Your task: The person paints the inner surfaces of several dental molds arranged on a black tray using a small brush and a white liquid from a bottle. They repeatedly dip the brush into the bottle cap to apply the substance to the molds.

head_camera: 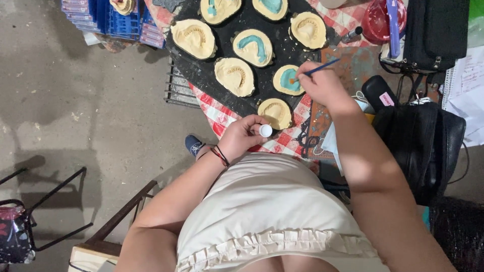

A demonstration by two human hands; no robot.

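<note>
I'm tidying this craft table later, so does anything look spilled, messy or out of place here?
Nothing looks spilled. The cream moulds sit flat on the black board. That board overhangs the checked tablecloth edge on the left. The right hand holds a brush; the left hand holds a small white pot.

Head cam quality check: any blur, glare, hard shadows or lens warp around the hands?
Head view: light even and soft; right hand with the thin brush and left hand holding the small white cap are slightly soft, not smeared; no glare on the plaster molds; faint floor shadows at left; wide-angle stretch near the edges.
</note>
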